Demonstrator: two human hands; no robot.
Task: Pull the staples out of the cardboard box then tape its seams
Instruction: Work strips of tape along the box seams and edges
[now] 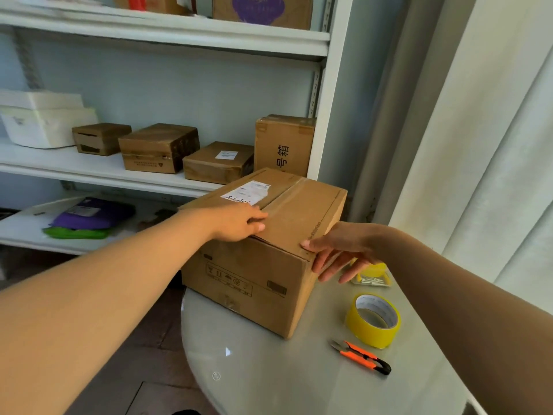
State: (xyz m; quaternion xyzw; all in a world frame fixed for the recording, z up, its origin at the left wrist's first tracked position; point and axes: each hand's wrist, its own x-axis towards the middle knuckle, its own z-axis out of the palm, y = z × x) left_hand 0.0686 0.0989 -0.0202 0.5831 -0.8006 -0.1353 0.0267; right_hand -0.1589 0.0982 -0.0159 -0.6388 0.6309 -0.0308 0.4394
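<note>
A brown cardboard box (254, 274) with a white shipping label (247, 191) stands on the round white table (269, 369). My left hand (239, 224) lies flat on the box's top, fingers near the centre seam. My right hand (341, 250) touches the box's near right corner, thumb on the top edge and straight fingers down the side. A yellow tape roll (373, 320) lies on the table to the right of the box. In front of the roll lie orange-handled snips (360, 356).
A small yellow-rimmed tray (372, 278) sits behind my right hand. White shelves (104, 172) on the left carry several cardboard boxes (158, 148). A lower shelf holds purple and green bags (89, 218). A pale curtain (478, 145) hangs at the right.
</note>
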